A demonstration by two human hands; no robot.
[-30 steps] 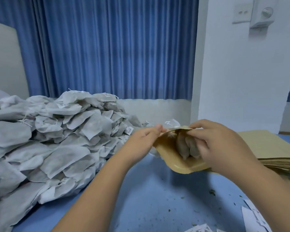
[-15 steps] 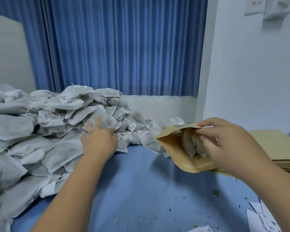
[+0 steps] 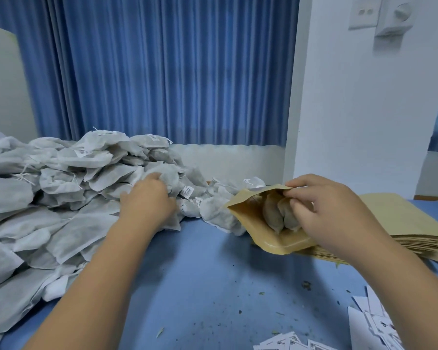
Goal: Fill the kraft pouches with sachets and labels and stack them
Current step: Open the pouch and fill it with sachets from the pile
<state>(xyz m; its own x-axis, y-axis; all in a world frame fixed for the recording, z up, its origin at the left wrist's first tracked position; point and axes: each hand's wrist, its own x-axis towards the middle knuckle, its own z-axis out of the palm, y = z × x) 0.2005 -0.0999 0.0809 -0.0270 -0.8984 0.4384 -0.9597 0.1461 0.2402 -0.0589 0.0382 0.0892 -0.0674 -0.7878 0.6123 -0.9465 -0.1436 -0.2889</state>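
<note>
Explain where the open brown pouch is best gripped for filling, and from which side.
Pinch the pouch by the upper lip of its mouth, coming from the right, as the right hand does. The mouth gapes leftward toward the sachet pile, so a grip there holds it open and leaves the entry free for the left hand.

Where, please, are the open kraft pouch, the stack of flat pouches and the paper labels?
open kraft pouch (image 3: pixel 248 218), head view, on its left wall.
stack of flat pouches (image 3: pixel 402 217), head view, on the top sheet.
paper labels (image 3: pixel 362 322), head view, on a white slip.
</note>
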